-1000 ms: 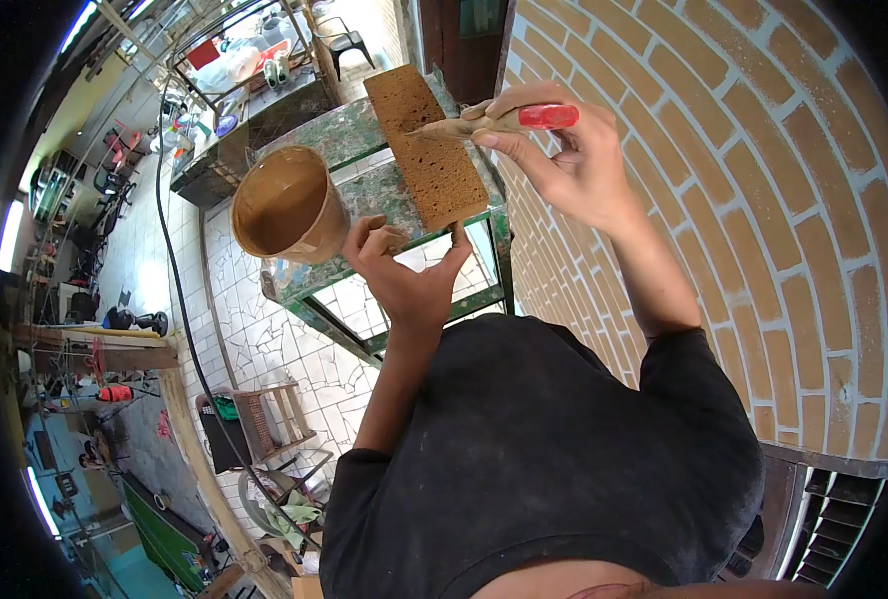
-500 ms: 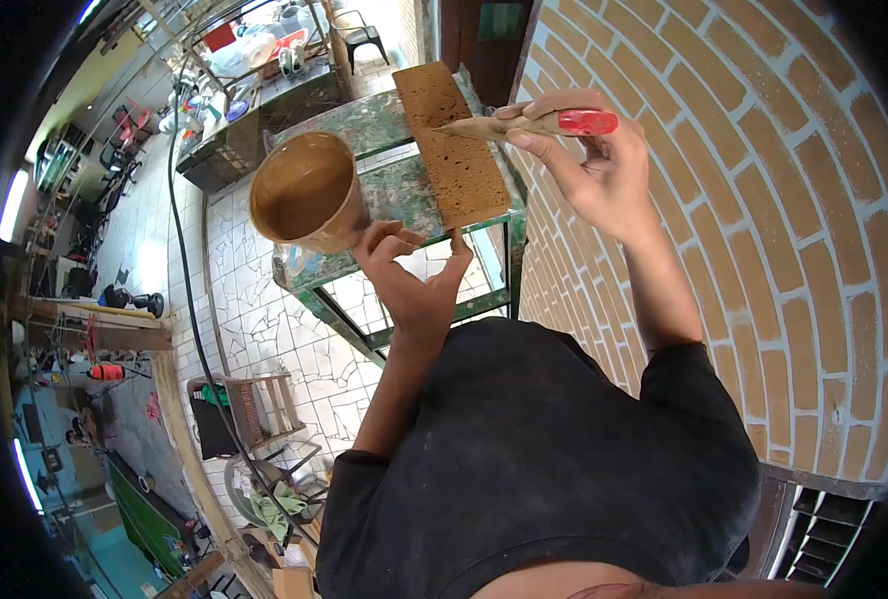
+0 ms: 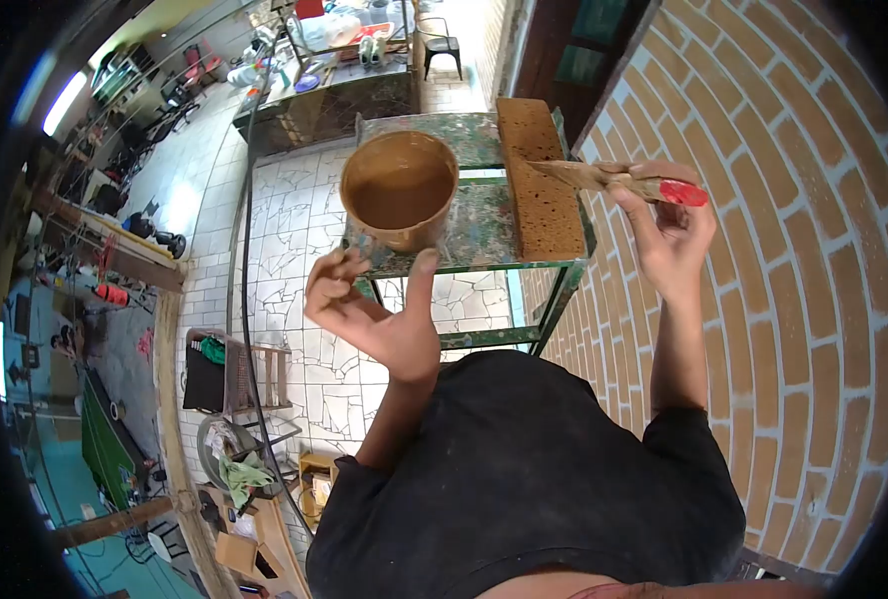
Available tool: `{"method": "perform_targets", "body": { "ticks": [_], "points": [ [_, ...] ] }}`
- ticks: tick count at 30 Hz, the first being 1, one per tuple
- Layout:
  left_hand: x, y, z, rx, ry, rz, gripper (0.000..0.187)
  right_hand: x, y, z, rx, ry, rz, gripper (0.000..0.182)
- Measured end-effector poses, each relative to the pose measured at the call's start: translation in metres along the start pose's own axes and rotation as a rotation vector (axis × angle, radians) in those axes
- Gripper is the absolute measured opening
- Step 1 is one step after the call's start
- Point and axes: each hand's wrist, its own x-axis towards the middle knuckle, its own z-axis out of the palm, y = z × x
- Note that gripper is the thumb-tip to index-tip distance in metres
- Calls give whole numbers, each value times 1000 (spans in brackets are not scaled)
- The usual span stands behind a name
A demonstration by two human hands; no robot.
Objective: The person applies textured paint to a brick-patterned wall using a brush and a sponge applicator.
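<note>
A brown pitted slab (image 3: 544, 205) lies along the right side of a paint-stained green table (image 3: 479, 222). Wrapped round a brush (image 3: 603, 178) with a red-ended handle is my right hand (image 3: 671, 235); the brush's pointed tip is over the slab's left edge, and contact cannot be made out. To the slab's left stands a bucket (image 3: 401, 190) with brown liquid inside. My left hand (image 3: 384, 319) is just in front of the bucket, palm up, fingers apart and holding nothing.
A brick-patterned wall (image 3: 753, 250) rises close on the right. Behind the table are a cluttered workbench (image 3: 334, 105) and a black chair (image 3: 442, 45). A dark cable (image 3: 247, 250) hangs at the left, near another chair (image 3: 254, 374) on the tiled floor.
My left hand has moved away from the slab's near end and opened. The camera view has turned, shifting the table and bucket to the right. My right hand still holds the brush.
</note>
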Motion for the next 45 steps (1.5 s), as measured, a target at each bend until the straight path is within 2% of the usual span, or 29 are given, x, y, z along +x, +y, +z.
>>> {"method": "perform_targets", "body": {
  "ticks": [2,3,5,6,16,26,31,39,41,44,45],
  "points": [
    [10,4,0,-283,-43,-300,72,1,0,1,3,5,-25,21],
    [13,4,-2,-279,-35,-295,72,1,0,1,9,0,-31,21],
    [19,3,-5,-408,-98,-506,57,0,1,1,27,14,8,25],
    [22,5,-2,-411,-75,-522,56,0,1,0,32,9,4,25],
    [26,3,-1,-347,-167,-464,64,-1,13,-4,-21,61,33,28],
    [25,-3,-3,-428,-224,-423,60,1,17,-4,6,92,4,31],
    [27,5,-3,-451,-221,-539,60,1,22,-10,-34,100,17,32],
    [27,7,-7,-529,-245,-574,61,5,18,-9,3,102,31,30],
    [24,5,-8,-521,-236,-592,61,3,22,-13,-16,69,37,34],
    [13,-8,-8,-458,-205,-501,63,5,20,-10,29,121,24,34],
    [9,-8,-8,-351,-159,-343,60,7,18,-11,26,121,23,34]
  ]
}}
